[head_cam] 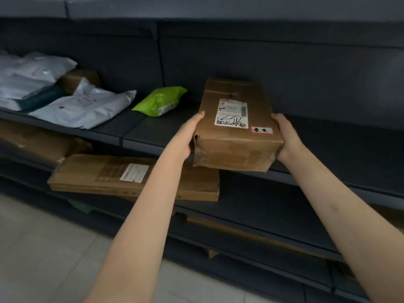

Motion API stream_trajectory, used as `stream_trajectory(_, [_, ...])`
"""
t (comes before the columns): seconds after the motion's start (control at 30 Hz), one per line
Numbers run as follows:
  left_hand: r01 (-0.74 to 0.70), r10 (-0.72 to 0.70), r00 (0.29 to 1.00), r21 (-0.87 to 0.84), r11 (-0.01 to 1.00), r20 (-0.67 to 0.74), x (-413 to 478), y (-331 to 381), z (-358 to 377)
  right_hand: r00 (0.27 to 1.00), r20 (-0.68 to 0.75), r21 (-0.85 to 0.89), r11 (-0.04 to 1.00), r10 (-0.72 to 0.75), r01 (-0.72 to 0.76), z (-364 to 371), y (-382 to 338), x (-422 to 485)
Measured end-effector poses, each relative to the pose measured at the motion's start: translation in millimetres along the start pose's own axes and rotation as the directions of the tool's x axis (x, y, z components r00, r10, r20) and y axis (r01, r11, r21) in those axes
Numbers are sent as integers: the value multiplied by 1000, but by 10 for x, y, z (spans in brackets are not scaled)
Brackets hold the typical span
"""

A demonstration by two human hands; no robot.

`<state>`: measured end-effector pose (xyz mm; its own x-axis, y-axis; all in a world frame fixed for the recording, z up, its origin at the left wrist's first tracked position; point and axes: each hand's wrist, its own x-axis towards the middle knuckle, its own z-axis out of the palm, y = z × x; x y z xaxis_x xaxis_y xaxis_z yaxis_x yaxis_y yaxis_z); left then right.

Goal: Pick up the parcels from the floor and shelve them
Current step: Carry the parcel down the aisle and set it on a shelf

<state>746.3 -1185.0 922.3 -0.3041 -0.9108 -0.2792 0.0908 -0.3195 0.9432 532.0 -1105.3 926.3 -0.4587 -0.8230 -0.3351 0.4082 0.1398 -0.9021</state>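
A worn brown cardboard parcel (235, 125) with a white shipping label and a small red-edged sticker is held lengthwise over the front edge of a dark grey shelf (328, 136). My left hand (189, 136) grips its left side and my right hand (286, 136) grips its right side. The parcel's far end reaches over the shelf board; its near end overhangs the edge. I cannot tell whether it rests on the board.
On the same shelf to the left lie a green bag parcel (159, 101), white poly mailers (83, 108) and a small brown box (78, 78). A long flat carton (131, 177) sits on the shelf below. More cartons lie lower. Pale floor tiles (43, 248) at left.
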Motion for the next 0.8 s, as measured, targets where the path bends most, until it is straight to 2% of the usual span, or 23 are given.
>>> stream_trajectory(0.23, [-50, 57, 996, -109, 993, 62, 516, 152, -283, 996, -69, -4, 998, -62, 62, 379, -45, 238])
stream_trajectory(0.37, [-31, 40, 994, -93, 995, 103, 563, 140, -371, 990, -111, -30, 996, -83, 80, 499, 17, 281])
stream_trajectory(0.5, [-38, 39, 998, -15, 999, 53, 505, 201, -351, 991, -105, -40, 996, -81, 77, 482, -1, 259])
stream_trajectory(0.57, [-55, 56, 998, 51, 997, -22, 397, 292, -317, 992, -95, -54, 996, -82, 78, 445, -9, 225])
stream_trajectory(0.63, [-140, 152, 984, 127, 982, -90, 240, 410, -232, 989, -101, -97, 991, -104, 94, 387, -35, 152])
stream_trajectory(0.7, [-278, 305, 948, 229, 933, -92, 88, 509, -102, 981, -136, -120, 985, -140, 124, 307, -58, 70])
stream_trajectory(0.8, [-479, 497, 866, 376, 793, 56, -151, 560, 235, 954, -181, -161, 964, -241, 213, 126, -98, -85])
